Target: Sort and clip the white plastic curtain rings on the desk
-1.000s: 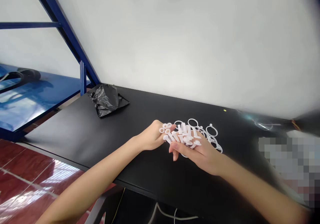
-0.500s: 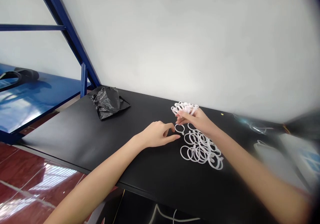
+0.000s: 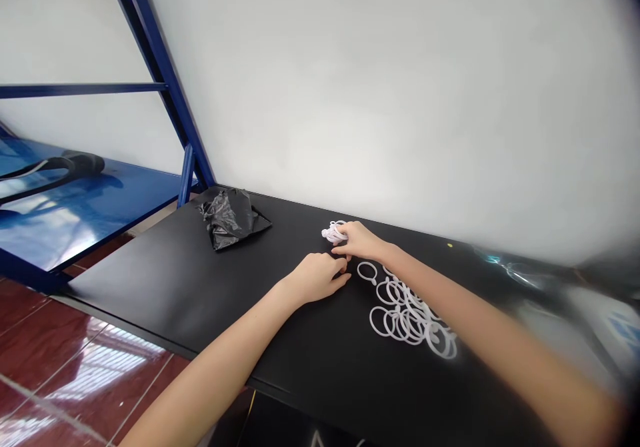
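A bunch of white curtain rings point(image 3: 332, 233) with small eyelets is gripped in my right hand point(image 3: 361, 240), low over the black table point(image 3: 165, 280). The fingers of that hand hide part of the bunch. My left hand point(image 3: 320, 278) is just below and to the left, its fingers loosely bent, the thumb apart and nothing visible in it. Its fingertips come close to my right hand; whether they touch I cannot tell. To the right lies a loose pile of white curtain rings point(image 3: 407, 317), partly covered by my right forearm. One single ring point(image 3: 359, 272) rests at the pile's upper left.
A crumpled black plastic bag point(image 3: 230, 217) lies on the table's far left. Blue metal framing point(image 3: 175, 110) and a blue surface point(image 3: 135, 184) stand beyond it. At the right are clear plastic packaging point(image 3: 520, 275) and a blurred white item point(image 3: 600, 314). The wall borders the back edge.
My right hand has moved left and lower with the bunch, which now looks more compact. My left hand's fingers have drawn closer together. The camera view has shifted slightly.
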The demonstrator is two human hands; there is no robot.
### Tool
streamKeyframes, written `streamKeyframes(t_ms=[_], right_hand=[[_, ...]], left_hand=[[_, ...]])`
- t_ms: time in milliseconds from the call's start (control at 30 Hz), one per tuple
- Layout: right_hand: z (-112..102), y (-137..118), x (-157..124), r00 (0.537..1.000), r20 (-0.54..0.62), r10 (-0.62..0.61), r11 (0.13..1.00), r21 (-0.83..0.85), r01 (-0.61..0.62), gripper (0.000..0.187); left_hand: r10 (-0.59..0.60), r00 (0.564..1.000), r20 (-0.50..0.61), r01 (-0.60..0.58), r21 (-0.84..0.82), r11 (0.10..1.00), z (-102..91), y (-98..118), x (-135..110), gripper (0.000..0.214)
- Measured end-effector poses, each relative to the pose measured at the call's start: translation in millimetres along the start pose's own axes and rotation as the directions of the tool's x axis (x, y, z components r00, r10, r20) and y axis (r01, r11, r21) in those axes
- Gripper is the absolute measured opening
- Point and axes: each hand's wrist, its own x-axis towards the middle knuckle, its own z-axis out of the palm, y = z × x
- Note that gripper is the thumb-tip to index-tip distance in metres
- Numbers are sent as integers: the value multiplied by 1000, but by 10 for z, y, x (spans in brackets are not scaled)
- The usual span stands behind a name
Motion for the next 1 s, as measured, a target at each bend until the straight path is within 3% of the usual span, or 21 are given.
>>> streamKeyframes(t_ms=[200,400,500,633,833,1000], right_hand=[[-58,3,5,1000,-10,-8,1000,-6,8,28],[-4,-24,4,999,-46,-30,999,22,31,13],[18,-63,-12,997,-78,-27,999,44,30,25],[-1,-103,-32,996,-81,-31,993,115,41,25],[-203,-81,-217,995,-99,-21,981,189,39,27],[-516,32,-665,986,-151,73,997,-5,-74,19]], left_hand=[[-22,1000,-8,22,16,1000,-24,-11,11,27],[-43,999,-22,43,6,999,-37,-9,13,24],[-68,997,-45,68,-6,998,-47,-13,15,22],[-131,989,-69,131,-3,991,-33,-50,16,21],[-238,968,-75,240,18,971,-14,-147,27,19],[-259,964,-65,258,-15,966,-79,-145,26,23]])
